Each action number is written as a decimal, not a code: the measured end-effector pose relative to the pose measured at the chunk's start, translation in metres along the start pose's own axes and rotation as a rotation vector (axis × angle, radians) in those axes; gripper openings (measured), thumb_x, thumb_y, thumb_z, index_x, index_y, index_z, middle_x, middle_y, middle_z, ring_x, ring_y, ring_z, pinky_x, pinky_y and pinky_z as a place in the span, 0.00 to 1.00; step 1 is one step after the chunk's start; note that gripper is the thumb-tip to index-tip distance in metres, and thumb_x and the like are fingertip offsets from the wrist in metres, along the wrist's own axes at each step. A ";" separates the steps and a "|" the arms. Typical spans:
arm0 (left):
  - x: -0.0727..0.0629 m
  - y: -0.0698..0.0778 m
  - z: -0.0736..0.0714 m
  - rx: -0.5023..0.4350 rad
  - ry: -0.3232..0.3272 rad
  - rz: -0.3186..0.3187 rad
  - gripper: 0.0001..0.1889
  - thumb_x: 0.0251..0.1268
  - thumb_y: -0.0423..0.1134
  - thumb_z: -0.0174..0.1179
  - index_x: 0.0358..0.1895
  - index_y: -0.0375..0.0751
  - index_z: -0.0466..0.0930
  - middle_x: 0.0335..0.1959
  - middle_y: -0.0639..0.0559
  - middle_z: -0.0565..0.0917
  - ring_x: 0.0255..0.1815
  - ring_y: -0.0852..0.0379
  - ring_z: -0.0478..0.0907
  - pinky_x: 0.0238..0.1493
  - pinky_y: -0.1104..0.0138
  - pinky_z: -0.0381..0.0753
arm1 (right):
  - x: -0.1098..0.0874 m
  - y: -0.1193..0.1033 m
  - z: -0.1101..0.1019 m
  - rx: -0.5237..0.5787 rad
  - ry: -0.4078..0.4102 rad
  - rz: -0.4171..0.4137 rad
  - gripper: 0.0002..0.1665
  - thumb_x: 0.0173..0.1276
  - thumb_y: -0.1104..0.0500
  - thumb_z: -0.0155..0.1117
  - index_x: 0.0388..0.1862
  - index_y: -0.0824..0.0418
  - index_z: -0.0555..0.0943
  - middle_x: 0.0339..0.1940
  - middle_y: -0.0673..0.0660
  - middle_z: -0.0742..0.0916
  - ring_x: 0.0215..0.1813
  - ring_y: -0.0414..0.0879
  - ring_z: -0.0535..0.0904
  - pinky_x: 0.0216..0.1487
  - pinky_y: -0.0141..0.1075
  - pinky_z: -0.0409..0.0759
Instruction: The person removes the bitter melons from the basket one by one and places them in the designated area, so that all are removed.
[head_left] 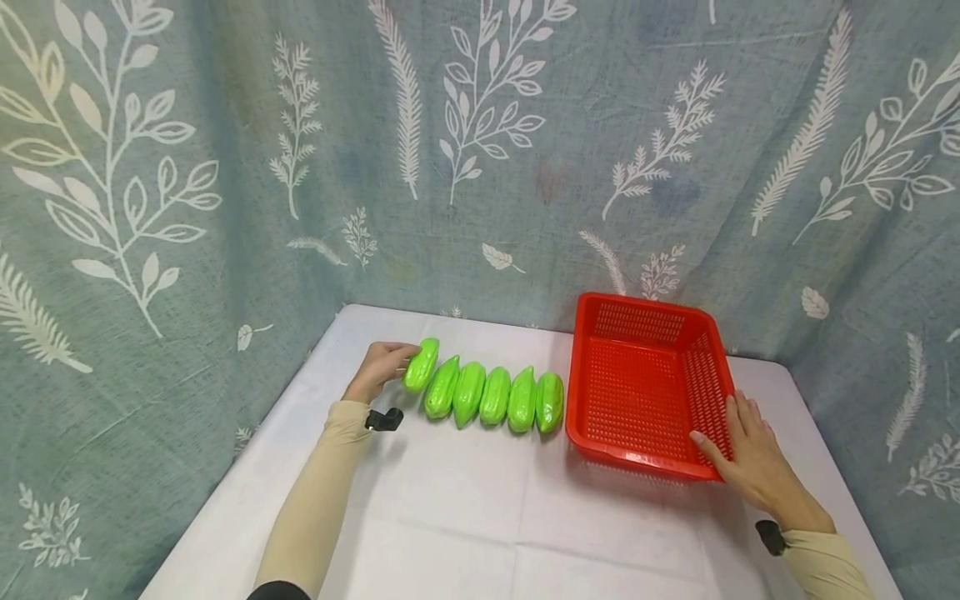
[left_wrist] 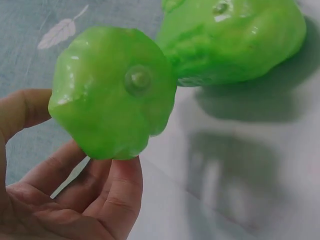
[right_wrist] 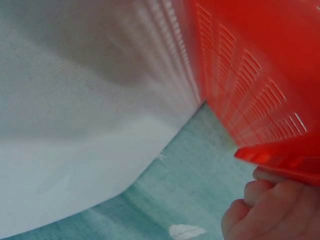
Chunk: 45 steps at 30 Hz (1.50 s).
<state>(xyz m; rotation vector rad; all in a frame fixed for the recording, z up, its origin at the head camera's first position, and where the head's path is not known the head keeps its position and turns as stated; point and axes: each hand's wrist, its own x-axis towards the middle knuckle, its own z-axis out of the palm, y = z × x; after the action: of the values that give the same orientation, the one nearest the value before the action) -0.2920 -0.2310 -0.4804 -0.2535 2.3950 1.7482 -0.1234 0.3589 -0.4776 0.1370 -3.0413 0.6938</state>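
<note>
My left hand (head_left: 384,367) grips a shiny green bitter melon (head_left: 422,364) at the left end of a row. In the left wrist view this bitter melon (left_wrist: 110,95) is seen end-on, its round nub facing the camera, with thumb and fingers around its side. Beside it several more bitter melons (head_left: 469,393) lie side by side on the white table. My right hand (head_left: 757,458) holds the near right corner of a red plastic basket (head_left: 637,460), thumb over the rim and fingers along the outside. In the right wrist view, the fingers (right_wrist: 280,205) are just below the rim.
The basket stands just right of the row, with slotted walls and a bare mesh floor. A white cloth (head_left: 450,500) covers the table. Behind and at both sides hangs a blue-green curtain (head_left: 517,208) with white leaf prints.
</note>
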 end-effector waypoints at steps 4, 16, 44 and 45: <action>-0.001 -0.003 0.001 -0.006 0.014 -0.005 0.29 0.73 0.48 0.61 0.68 0.28 0.76 0.69 0.33 0.77 0.68 0.39 0.77 0.70 0.54 0.81 | 0.000 0.000 0.001 0.003 0.003 0.001 0.61 0.78 0.32 0.48 0.83 0.73 0.33 0.84 0.77 0.42 0.84 0.76 0.33 0.80 0.75 0.37; 0.004 -0.017 0.005 0.078 0.039 -0.050 0.30 0.74 0.50 0.60 0.69 0.33 0.75 0.70 0.36 0.77 0.69 0.41 0.76 0.70 0.54 0.80 | -0.001 0.000 -0.002 0.010 -0.009 -0.027 0.58 0.80 0.36 0.48 0.82 0.75 0.35 0.83 0.79 0.41 0.83 0.77 0.35 0.81 0.74 0.37; 0.004 -0.036 0.005 0.124 0.028 -0.036 0.28 0.75 0.49 0.60 0.67 0.31 0.77 0.68 0.36 0.78 0.63 0.46 0.78 0.57 0.63 0.86 | 0.000 0.000 0.000 -0.001 0.000 -0.022 0.58 0.80 0.36 0.48 0.82 0.76 0.35 0.83 0.78 0.42 0.84 0.77 0.33 0.80 0.75 0.38; 0.003 -0.036 0.006 0.123 0.029 -0.034 0.28 0.75 0.49 0.60 0.67 0.31 0.77 0.68 0.35 0.78 0.64 0.45 0.78 0.58 0.63 0.86 | 0.000 0.000 0.000 -0.001 0.002 -0.022 0.58 0.80 0.36 0.48 0.82 0.76 0.35 0.83 0.79 0.42 0.84 0.77 0.33 0.80 0.75 0.38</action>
<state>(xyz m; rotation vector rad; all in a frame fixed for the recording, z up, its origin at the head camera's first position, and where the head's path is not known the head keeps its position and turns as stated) -0.2868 -0.2361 -0.5160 -0.3028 2.4915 1.5865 -0.1237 0.3591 -0.4776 0.1688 -3.0336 0.6911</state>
